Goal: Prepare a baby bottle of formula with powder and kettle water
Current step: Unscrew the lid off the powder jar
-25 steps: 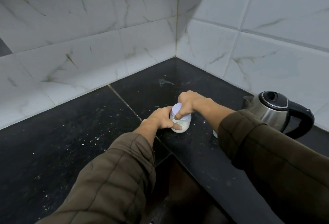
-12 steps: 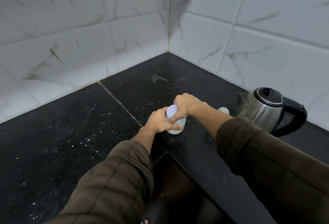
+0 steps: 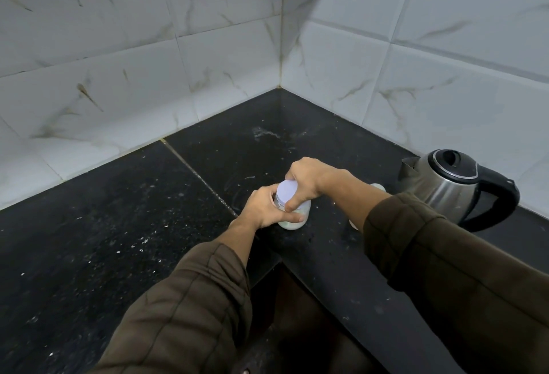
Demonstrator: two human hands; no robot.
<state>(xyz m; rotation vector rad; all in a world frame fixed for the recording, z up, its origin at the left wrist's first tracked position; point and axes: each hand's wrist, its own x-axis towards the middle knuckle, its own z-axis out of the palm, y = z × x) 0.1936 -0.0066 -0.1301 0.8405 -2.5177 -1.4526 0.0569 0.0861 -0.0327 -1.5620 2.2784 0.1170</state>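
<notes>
Gripping a small jar [image 3: 297, 219] with both hands on the black counter [image 3: 133, 225] near the tiled corner.

Left hand [image 3: 264, 207] wraps the jar's side, thumb across the front; right hand [image 3: 309, 180] closes over the pale lilac lid [image 3: 286, 191] from above, fingers hiding its far edge. Pale contents show low in the jar, though the hands cover most of its wall. The steel kettle [image 3: 445, 183] with black lid and handle stands well to the right by the wall. Behind the right forearm, a whitish rounded thing [image 3: 378, 187] peeks out, mostly hidden; what it is cannot be told. Both brown sleeves [image 3: 190, 314] run out of frame below. White specks dot the counter.
</notes>
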